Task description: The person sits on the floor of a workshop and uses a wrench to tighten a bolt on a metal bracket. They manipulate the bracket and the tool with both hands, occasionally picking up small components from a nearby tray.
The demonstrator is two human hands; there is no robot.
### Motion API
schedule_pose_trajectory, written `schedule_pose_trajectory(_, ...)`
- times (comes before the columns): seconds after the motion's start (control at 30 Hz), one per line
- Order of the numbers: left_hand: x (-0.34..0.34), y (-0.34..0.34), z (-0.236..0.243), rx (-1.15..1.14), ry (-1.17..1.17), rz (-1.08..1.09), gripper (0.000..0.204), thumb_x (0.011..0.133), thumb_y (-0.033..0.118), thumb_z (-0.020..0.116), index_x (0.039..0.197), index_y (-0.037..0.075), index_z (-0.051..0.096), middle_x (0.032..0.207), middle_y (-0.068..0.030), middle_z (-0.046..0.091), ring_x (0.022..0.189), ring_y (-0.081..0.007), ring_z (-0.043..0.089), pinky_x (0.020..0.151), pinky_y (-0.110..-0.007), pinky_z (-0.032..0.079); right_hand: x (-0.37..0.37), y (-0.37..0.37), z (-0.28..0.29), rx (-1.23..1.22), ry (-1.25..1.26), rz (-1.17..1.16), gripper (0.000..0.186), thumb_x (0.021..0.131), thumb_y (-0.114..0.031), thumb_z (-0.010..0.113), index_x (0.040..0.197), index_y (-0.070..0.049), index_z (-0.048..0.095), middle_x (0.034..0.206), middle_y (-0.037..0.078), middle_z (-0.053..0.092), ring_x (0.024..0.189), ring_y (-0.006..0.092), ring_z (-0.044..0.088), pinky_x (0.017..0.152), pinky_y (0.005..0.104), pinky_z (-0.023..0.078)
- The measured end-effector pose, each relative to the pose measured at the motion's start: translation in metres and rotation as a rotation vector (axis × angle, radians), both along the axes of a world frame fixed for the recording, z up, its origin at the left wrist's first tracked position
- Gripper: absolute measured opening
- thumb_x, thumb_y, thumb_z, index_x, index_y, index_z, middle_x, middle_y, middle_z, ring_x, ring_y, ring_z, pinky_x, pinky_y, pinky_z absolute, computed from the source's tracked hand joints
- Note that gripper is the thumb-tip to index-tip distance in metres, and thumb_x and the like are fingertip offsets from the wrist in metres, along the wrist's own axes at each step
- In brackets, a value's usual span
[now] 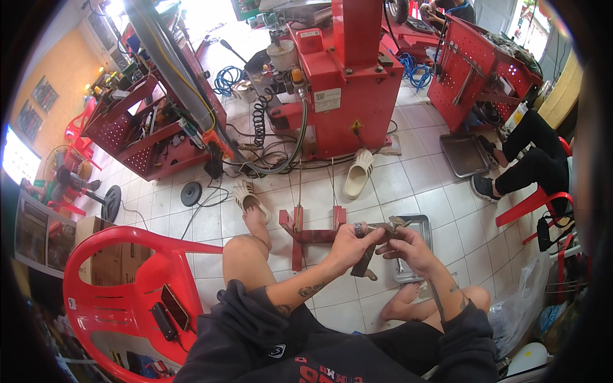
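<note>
A dark, worn metal part (364, 262), shaped like a bracket with a flat arm, is between my hands above the floor. My left hand (350, 247) is closed around its upper left side, thumb on top, a ring on one finger. The fingers of my right hand (410, 251) pinch the part's right side, near a small tan end piece (400, 222). My fingers cover the middle of the part, so its exact kind cannot be told. Below and behind my right hand lies a shallow metal tray (426, 225). Just beyond my left hand is a red metal frame (313, 235).
A red machine (348, 108) stands ahead, with hoses and cables around its base. Pale clogs (359, 173) lie on the tiles. At left, a red chair (121, 246) carries a phone (174, 305). A seated person's legs (533, 150) are at right, beside another tray (465, 155).
</note>
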State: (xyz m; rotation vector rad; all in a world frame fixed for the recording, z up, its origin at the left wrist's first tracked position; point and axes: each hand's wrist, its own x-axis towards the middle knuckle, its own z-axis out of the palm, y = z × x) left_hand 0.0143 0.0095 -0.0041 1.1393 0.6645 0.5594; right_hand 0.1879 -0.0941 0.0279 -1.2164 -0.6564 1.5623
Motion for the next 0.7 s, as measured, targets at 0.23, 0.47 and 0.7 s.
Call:
schedule_pose_trajectory(0.23, -0.003, -0.001, 0.012, -0.014, 0.079, -0.084, 0.028, 0.093, 0.03, 0.074, 0.092, 0.002, 0.073, 0.068, 0.005, 0.058, 0.059, -0.0033, 0.048, 0.051, -0.023, 0.04, 0.013, -0.008, -0.03, 0.036, -0.217, 0.035, 0.023, 0.1, -0.013, 0.058, 0.12, -0.002, 0.062, 0.107, 0.009, 0.07, 0.097, 0.0224, 0.072, 0.082, 0.0318, 0.058)
schedule_pose_trajectory(0.47, -0.002, 0.0, 0.01, -0.018, 0.049, -0.013, 0.027, 0.092, 0.027, 0.075, 0.087, 0.001, 0.074, 0.064, 0.0051, 0.057, 0.057, -0.0038, 0.045, 0.05, -0.025, 0.035, 0.006, -0.003, -0.01, 0.003, -0.037, -0.009, 0.022, 0.094, -0.009, 0.067, 0.115, -0.002, 0.062, 0.101, 0.007, 0.069, 0.096, 0.0212, 0.072, 0.081, 0.0303, 0.058)
schedule_pose_trajectory(0.7, -0.004, -0.004, 0.014, -0.025, 0.046, -0.058, 0.027, 0.093, 0.028, 0.074, 0.089, 0.001, 0.074, 0.064, 0.0053, 0.056, 0.057, -0.0039, 0.045, 0.05, -0.025, 0.036, 0.001, -0.003, -0.011, 0.005, -0.149, -0.016, 0.025, 0.096, -0.012, 0.065, 0.12, -0.003, 0.062, 0.103, 0.008, 0.071, 0.097, 0.0192, 0.071, 0.082, 0.0296, 0.058)
